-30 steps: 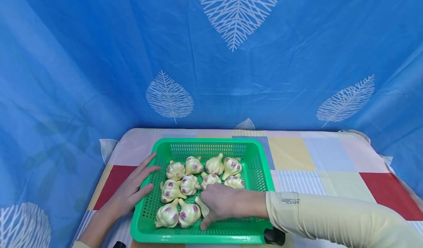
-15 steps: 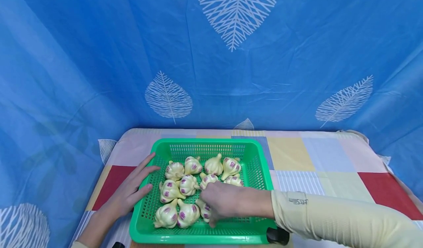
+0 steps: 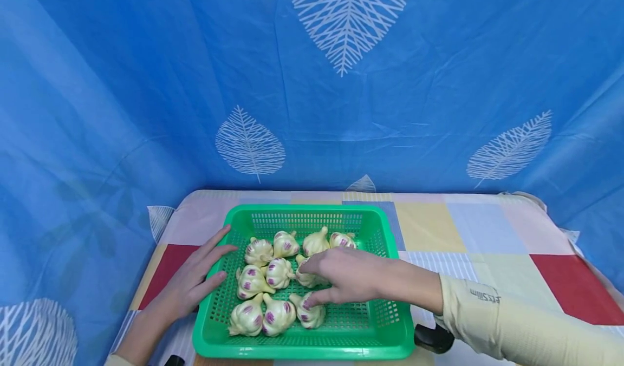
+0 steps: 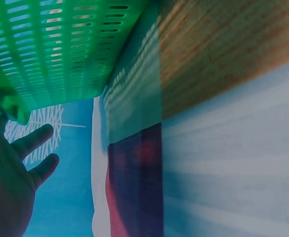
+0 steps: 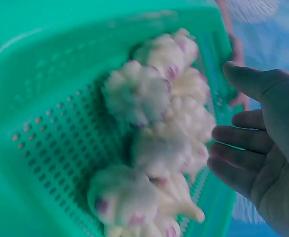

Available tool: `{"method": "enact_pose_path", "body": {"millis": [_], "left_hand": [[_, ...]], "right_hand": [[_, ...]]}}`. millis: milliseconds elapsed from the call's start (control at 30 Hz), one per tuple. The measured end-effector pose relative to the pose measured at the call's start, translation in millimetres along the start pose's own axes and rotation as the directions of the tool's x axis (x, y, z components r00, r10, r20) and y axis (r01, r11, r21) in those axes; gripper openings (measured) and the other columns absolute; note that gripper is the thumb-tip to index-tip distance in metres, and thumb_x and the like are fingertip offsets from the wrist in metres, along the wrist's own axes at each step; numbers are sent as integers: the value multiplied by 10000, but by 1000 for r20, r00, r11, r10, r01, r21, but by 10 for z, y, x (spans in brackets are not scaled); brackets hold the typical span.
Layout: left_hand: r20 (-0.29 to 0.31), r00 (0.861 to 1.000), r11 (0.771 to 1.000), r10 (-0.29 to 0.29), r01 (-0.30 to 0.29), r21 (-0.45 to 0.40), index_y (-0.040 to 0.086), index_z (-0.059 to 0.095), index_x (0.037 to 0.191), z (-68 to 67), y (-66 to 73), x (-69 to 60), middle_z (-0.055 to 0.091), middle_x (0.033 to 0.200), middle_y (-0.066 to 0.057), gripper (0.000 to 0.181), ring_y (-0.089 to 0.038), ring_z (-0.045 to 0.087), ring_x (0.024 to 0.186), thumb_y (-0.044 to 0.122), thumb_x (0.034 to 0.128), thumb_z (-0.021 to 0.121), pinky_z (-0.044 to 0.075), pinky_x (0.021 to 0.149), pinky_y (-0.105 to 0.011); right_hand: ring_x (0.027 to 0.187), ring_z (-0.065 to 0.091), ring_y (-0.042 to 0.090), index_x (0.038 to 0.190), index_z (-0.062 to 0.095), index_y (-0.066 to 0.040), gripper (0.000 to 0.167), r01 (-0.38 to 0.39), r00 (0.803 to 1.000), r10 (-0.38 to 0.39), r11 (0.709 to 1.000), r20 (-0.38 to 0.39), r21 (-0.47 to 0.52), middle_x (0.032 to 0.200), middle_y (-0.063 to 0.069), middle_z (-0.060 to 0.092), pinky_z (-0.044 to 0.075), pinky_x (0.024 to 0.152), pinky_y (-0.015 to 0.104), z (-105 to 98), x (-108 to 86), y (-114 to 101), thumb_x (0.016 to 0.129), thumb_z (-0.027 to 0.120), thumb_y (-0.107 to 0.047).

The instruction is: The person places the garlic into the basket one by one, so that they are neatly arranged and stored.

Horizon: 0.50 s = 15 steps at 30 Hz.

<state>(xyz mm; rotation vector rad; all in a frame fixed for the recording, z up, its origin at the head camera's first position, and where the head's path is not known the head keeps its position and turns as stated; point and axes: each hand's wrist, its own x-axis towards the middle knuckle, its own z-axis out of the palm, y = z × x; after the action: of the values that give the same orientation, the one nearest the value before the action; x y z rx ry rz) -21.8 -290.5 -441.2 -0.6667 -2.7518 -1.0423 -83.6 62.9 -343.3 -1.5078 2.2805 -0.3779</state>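
Note:
Several garlic bulbs [image 3: 279, 318], cream with purple patches, lie in rows inside a green plastic basket [image 3: 302, 352]. My left hand [image 3: 191, 282] rests at the basket's left rim with its fingers spread; in the left wrist view its fingers [image 4: 43, 170] show beneath the basket's side. My right hand [image 3: 348, 274] is over the right half of the basket, holding nothing, its fingers extended in the right wrist view. Just below its thumb sits a garlic bulb [image 3: 310, 313], the rightmost of the front row. That hand hides part of the bulbs behind it.
A patchwork-patterned cloth [image 3: 429, 225] covers the table under the basket. Behind and at the sides hangs a blue curtain [image 3: 414, 95] with white leaf prints. A dark wrist device [image 3: 434, 338] is by the basket's front right corner.
My right hand has let go of the rightmost front garlic bulb and moved up and to the right, its fingers straightening. The bulb stays beside the others. My left hand has stayed put.

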Motion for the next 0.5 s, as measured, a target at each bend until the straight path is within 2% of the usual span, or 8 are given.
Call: {"method": "enact_pose_path", "body": {"millis": [133, 267, 367, 500], "left_hand": [[9, 1000, 999, 2, -2, 49, 153, 537, 1434, -32, -7, -5, 206, 1665, -17, 520, -317, 280, 1473, 221, 932, 657, 354, 1005, -680], [18, 1000, 994, 7, -9, 106, 161, 529, 1449, -61, -12, -8, 206, 1666, -4, 538, -315, 296, 1468, 244, 936, 672, 350, 1006, -660], [24, 1000, 990, 14, -18, 141, 153, 526, 1459, -72, -6, -9, 223, 1661, -9, 558, -321, 318, 1458, 259, 934, 683, 357, 1003, -659], [37, 999, 979, 25, -32, 200, 159, 503, 1491, -97, 17, -6, 244, 1655, -19, 614, -318, 340, 1447, 290, 924, 701, 357, 1016, -647]], "right_hand": [[1336, 505, 160, 1428, 570, -109, 643, -57, 993, 53, 998, -106, -40, 1425, 19, 576, 444, 1054, 396, -101, -163, 71, 960, 611, -549], [1449, 361, 238, 1513, 466, -107, 753, -124, 971, 108, 990, -212, -63, 1540, 68, 455, 397, 1090, 470, -142, -359, 165, 965, 545, -617], [1488, 276, 277, 1539, 419, -90, 800, -163, 944, 134, 984, -303, -73, 1579, 78, 397, 360, 1107, 518, -113, -496, 259, 966, 519, -640], [1490, 265, 303, 1544, 400, -68, 829, -234, 885, 178, 969, -431, -80, 1595, 94, 367, 388, 1070, 564, -39, -705, 408, 948, 585, -614]]}}
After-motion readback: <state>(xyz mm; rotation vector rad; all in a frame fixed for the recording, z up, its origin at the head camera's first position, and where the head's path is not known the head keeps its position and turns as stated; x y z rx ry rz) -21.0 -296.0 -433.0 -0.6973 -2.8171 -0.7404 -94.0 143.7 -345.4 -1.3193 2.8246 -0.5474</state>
